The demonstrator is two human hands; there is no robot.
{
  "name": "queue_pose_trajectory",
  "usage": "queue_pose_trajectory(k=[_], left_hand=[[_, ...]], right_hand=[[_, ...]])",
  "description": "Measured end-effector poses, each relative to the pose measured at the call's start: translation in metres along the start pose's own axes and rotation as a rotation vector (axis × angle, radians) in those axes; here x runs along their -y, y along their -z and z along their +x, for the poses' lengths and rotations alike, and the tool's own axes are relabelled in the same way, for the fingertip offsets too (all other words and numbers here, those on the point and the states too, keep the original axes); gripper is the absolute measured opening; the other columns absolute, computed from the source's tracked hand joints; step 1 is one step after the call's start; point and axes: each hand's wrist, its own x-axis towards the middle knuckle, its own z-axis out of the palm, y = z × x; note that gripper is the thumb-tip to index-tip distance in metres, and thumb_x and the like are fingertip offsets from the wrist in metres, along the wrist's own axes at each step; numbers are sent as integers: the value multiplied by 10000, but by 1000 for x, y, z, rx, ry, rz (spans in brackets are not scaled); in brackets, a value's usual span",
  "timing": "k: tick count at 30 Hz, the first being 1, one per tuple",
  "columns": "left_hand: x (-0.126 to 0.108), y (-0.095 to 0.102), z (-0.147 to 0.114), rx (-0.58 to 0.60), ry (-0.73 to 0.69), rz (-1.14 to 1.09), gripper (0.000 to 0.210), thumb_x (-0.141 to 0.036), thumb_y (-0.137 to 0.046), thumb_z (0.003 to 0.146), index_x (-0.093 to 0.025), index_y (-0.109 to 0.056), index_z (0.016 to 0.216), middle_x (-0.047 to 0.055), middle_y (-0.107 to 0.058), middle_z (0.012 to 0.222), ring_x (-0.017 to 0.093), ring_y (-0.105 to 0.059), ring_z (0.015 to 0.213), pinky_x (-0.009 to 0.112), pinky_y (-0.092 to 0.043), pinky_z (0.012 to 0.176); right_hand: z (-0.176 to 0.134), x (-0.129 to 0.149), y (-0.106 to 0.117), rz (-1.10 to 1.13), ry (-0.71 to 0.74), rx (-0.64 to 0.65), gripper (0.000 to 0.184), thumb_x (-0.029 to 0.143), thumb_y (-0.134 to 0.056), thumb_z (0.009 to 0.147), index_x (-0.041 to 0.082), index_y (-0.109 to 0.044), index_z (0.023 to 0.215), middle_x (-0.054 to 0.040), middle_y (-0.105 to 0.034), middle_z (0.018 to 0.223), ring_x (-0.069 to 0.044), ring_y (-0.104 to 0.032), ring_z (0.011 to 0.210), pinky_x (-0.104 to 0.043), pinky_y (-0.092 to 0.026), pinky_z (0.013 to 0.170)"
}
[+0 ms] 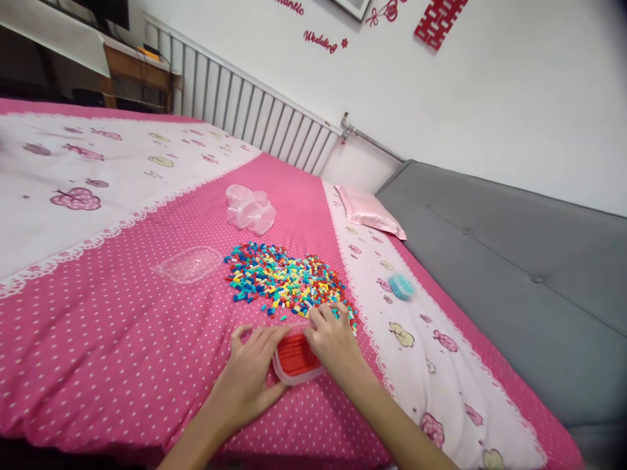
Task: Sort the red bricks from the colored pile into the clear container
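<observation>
A clear plastic box holding rows of red toy bricks rests on the bed in front of me. My left hand grips its left side, thumb near the front and fingers along the back. Over the right part of the box is my right hand, its fingers closed in a pinch. What those fingers hold, if anything, is hidden. Just beyond both hands spreads a pile of small coloured bricks in blue, yellow, red, green and white.
A clear lid lies left of the pile. Stacked clear containers stand behind it. A small tub with turquoise contents is at the right. A pink pillow lies by the grey headboard.
</observation>
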Motion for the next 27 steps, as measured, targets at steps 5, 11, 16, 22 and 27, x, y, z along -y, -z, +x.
queue_pose_trajectory(k=[5,11,16,22,27], left_hand=[[-1,0,-1,-6,7,-1,736,-255,-681,808,-247,-405,1490,116,-659,1348,336,-629,1202,537,-298,1122],[-4,2,0,-1,13,-8,703,-242,-684,826,-252,-395,1468,105,-660,1344,327,-632,1199,538,-270,1103],[-3,2,-1,-6,2,-3,756,-240,-688,823,-265,-344,1496,93,-664,1335,326,-634,1189,534,-252,1095],[-3,1,-1,-20,2,10,705,-234,-682,813,-245,-399,1458,96,-674,1314,333,-645,1167,541,-264,1093],[-3,0,-1,-12,2,4,702,-232,-683,809,-252,-397,1450,91,-673,1312,332,-639,1173,542,-261,1095]], right_hand=[[4,2,2,-6,14,39,165,197,-724,942,206,-733,777,-46,-640,916,-243,-522,982,-458,-329,1020],[5,3,4,-18,43,30,172,208,-719,950,210,-744,780,-48,-650,917,-237,-533,985,-441,-323,1028],[1,1,0,-21,25,-23,155,208,-766,918,204,-727,767,-28,-647,878,-232,-529,948,-451,-304,1018],[-3,-5,-9,-11,17,-124,195,204,-836,857,210,-700,717,-6,-639,823,-223,-514,898,-455,-279,994],[-8,-12,-14,51,5,-162,203,212,-859,838,231,-697,717,15,-631,811,-209,-510,888,-453,-257,998]])
